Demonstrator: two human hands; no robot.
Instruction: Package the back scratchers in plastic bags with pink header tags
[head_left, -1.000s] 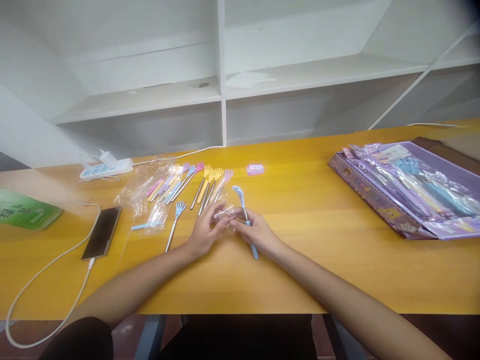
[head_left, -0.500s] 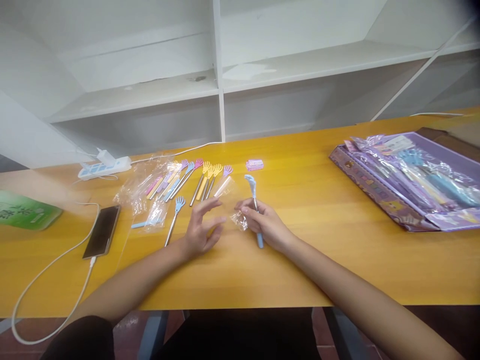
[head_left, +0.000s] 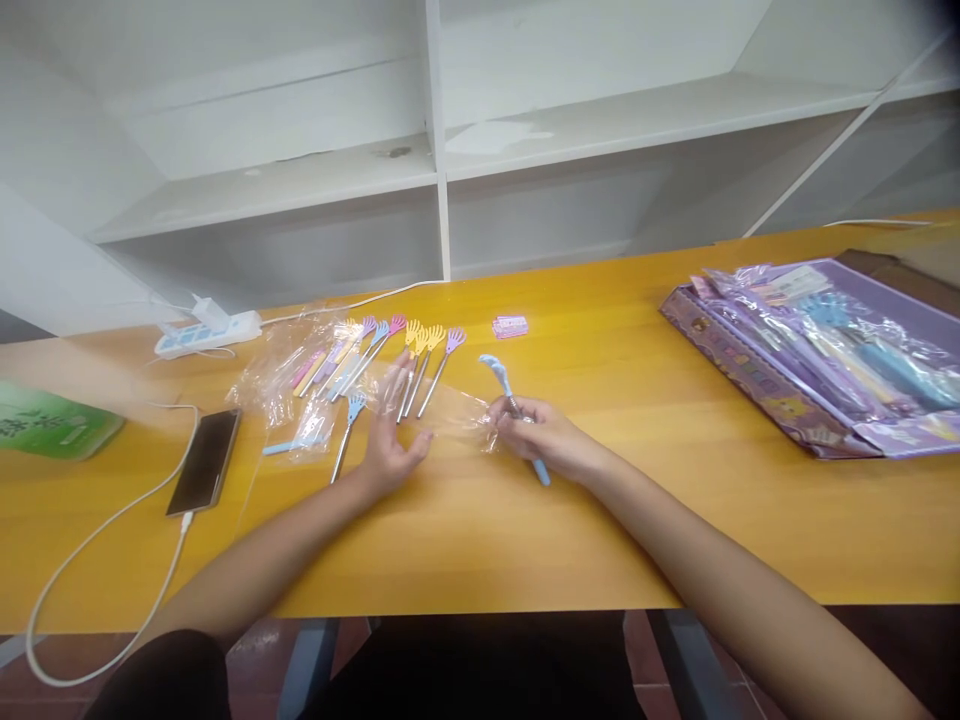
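Observation:
My right hand point(head_left: 544, 438) is closed round a blue hand-shaped scratcher point(head_left: 500, 372) with a metal rod and blue handle, and pinches one end of a clear plastic bag point(head_left: 457, 408). That bag stretches left to my left hand point(head_left: 394, 435), whose fingers are spread, the fingertips at or under the film. Just beyond my left hand lie yellow scratchers point(head_left: 433, 338) and a purple scratcher point(head_left: 454, 342). Another blue scratcher point(head_left: 355, 405) rests beside my left wrist. Several more scratchers point(head_left: 367, 350) lie among clear bags point(head_left: 259, 385) farther left.
A purple box point(head_left: 757, 375) holding bagged scratchers stands at the right. Small pink labels point(head_left: 510, 326) lie at the back. On the left are a phone point(head_left: 204, 462) with a white cable, a power strip point(head_left: 208, 333) and a green package point(head_left: 56, 420).
My left hand has moved forward and slightly left, its fingers extending. The plastic bag now stretches out between both hands. The held scratcher has tilted, its handle swinging right.

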